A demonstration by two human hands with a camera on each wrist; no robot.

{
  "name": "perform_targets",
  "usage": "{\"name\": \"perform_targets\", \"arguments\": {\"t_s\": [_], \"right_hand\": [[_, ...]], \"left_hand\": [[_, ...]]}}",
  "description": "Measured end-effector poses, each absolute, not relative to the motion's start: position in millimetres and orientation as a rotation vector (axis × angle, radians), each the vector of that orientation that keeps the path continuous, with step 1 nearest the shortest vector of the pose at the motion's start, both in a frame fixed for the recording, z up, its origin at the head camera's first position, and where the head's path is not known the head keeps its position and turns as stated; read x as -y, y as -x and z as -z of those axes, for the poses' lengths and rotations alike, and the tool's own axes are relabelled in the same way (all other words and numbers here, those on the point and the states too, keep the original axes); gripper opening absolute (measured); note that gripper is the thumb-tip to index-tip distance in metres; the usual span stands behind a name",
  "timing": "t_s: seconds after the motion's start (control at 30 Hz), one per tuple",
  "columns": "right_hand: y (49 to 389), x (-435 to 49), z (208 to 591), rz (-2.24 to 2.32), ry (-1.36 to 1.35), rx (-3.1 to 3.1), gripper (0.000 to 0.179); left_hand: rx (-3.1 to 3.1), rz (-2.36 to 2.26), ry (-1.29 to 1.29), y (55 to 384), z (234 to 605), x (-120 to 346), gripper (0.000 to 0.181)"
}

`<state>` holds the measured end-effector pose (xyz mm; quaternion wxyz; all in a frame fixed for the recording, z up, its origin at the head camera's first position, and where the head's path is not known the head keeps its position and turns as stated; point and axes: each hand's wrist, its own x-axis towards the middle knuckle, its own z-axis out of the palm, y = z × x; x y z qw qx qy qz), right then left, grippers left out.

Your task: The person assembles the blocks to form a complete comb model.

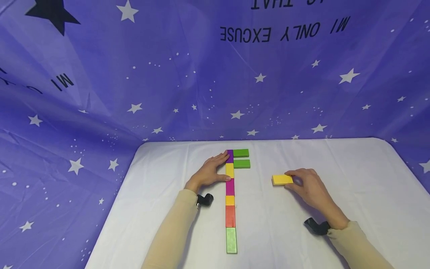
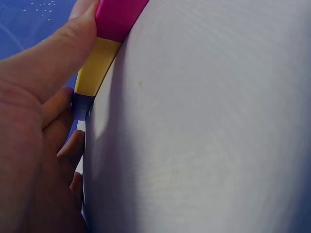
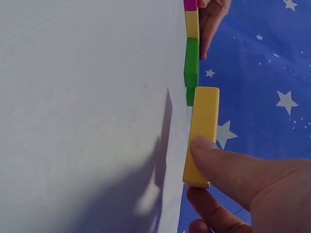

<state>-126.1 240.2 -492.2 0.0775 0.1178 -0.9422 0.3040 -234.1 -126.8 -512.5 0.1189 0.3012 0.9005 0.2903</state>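
A straight row of coloured blocks runs down the white table: purple (image 1: 230, 157), yellow (image 1: 230, 170), magenta (image 1: 230, 187), a short yellow one (image 1: 230, 200), red (image 1: 230, 216) and pale green (image 1: 231, 240) nearest me. Two green blocks (image 1: 240, 153) (image 1: 242, 164) stick out rightward from the purple end, side by side with a gap. My left hand (image 1: 208, 172) lies along the row's left side, fingertips touching the purple block, thumb at the magenta one near its yellow neighbour. Between thumb and fingers, my right hand (image 1: 310, 186) pinches a loose yellow block (image 3: 206, 121), held right of the green blocks and above the table.
A white cloth covers the table (image 1: 262, 231). Behind it and at its sides hangs a purple-blue curtain (image 1: 201, 82) printed with stars and lettering. Dark wrist cameras (image 1: 205, 200) (image 1: 317, 226) sit at both cuffs.
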Motion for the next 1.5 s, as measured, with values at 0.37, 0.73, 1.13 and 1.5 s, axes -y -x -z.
{"name": "perform_targets", "arguments": {"t_s": [0.37,0.73,1.13,1.5], "right_hand": [[132.3,-225.4,491.0,-0.934,-0.366,2.813,0.039],[141.1,-209.6,494.8,-0.951,-0.360,2.825,0.039],[148.5,-190.6,501.0,-0.964,-0.418,2.800,0.038],[152.6,-173.4,503.9,-0.990,-0.424,2.783,0.037]], "left_hand": [[-2.642,-0.848,-0.877,233.3,513.4,126.7,0.094],[-2.639,-0.838,-0.864,233.8,510.5,126.0,0.094],[-2.632,-0.851,-0.860,232.7,509.0,125.7,0.093],[-2.638,-0.838,-0.853,233.4,509.9,124.9,0.093]]}}
